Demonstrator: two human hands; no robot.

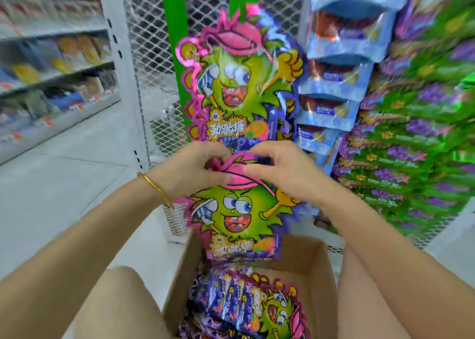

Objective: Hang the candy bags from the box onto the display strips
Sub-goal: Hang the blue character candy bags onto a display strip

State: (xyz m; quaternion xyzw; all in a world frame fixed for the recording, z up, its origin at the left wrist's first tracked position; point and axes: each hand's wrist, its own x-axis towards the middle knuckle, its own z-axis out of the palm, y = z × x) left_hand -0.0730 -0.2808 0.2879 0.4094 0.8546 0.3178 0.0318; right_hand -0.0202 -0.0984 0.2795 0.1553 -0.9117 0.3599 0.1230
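Left hand (191, 170) and right hand (280, 169) pinch the pink top of a candy bag (239, 210) held above the box (308, 274), just under the hung bag (231, 81) on the green strip (174, 56); hook apparently hidden, so feed the hole squarely.

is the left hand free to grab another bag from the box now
Probably not yet: the left hand and right hand both pinch the top of the held bag. The box below is open, its bags uncovered, so after letting go the way looks free.
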